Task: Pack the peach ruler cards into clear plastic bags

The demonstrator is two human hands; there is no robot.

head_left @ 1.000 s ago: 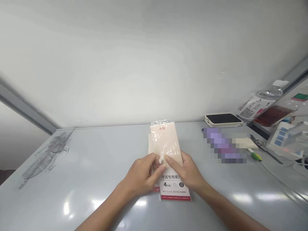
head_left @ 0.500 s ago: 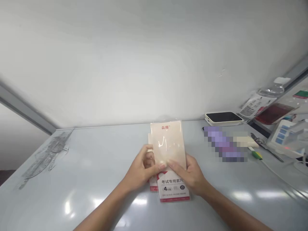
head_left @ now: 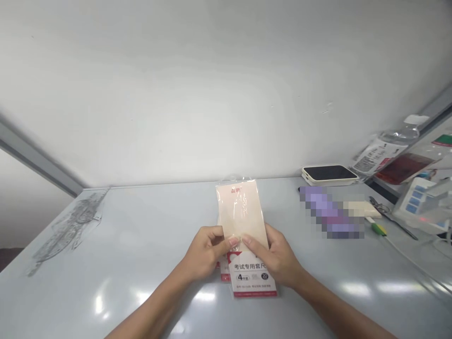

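A ruler set packet (head_left: 243,221) in a clear plastic sleeve is held upright over the middle of the table. Its upper part is cream with red lettering, and a white and red label fills the lower end. My left hand (head_left: 206,252) grips its left side, thumb on the front and fingers curled behind. On the right edge my right hand (head_left: 280,259) pinches it the same way, the two thumb tips close together. Behind it, a second similar packet (head_left: 225,274) shows only a strip at the lower left; the rest is hidden.
On the right lie a phone (head_left: 330,173), a blurred-out purple item (head_left: 326,212), a white cable (head_left: 406,254) and a metal tool (head_left: 395,219). Bottles (head_left: 399,136) and a clear plastic box (head_left: 423,202) stand beyond. A wall rises behind the table (head_left: 141,226).
The packet's top has shifted left and its front tilts slightly more. My left fingers have closed in behind it. My right hand keeps its grip.
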